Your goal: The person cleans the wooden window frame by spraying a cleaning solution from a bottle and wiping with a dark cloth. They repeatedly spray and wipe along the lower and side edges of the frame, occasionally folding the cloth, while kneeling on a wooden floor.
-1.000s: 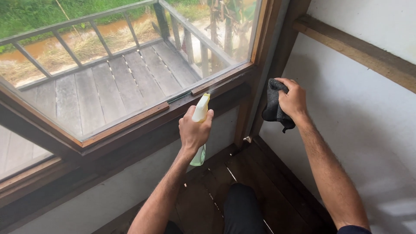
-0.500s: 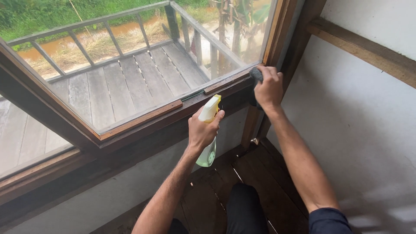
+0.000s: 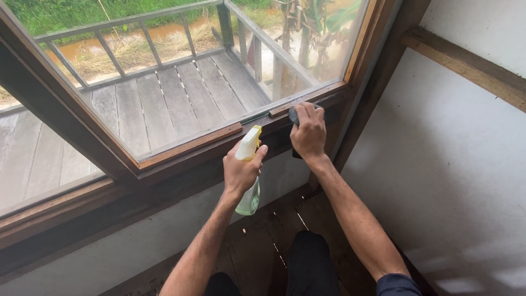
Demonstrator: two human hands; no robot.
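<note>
The left hand [image 3: 240, 171] was closed around the neck of a spray bottle [image 3: 249, 181], with the fingers wrapped at the trigger. The bottle had a white and yellow spray head and a clear, pale green body that hung down below the fist; how much liquid was inside, I cannot tell. It was held upright, just below the lower window frame [image 3: 192, 148] and in front of the white wall under the window.

The right hand [image 3: 308, 133] was closed on a dark grey cloth [image 3: 294, 114] and pressed it against the lower frame, near the right corner of the window. Only a small part of the cloth showed above the knuckles and a little below the palm; the hand covered the rest. The two hands were near each other but did not touch.

Behind the glass pane [image 3: 181, 82] there was a grey wooden deck [image 3: 164, 104] with a railing [image 3: 142, 22], and beyond it brown water and green grass. A thick dark wooden post [image 3: 378, 82] stood just right of the cloth. To the right was a white wall [image 3: 466, 164] with a wooden beam [image 3: 471, 68] across it. Below, the dark plank floor [image 3: 257, 246] and the person's dark-clothed knee [image 3: 307, 263] were visible.
</note>
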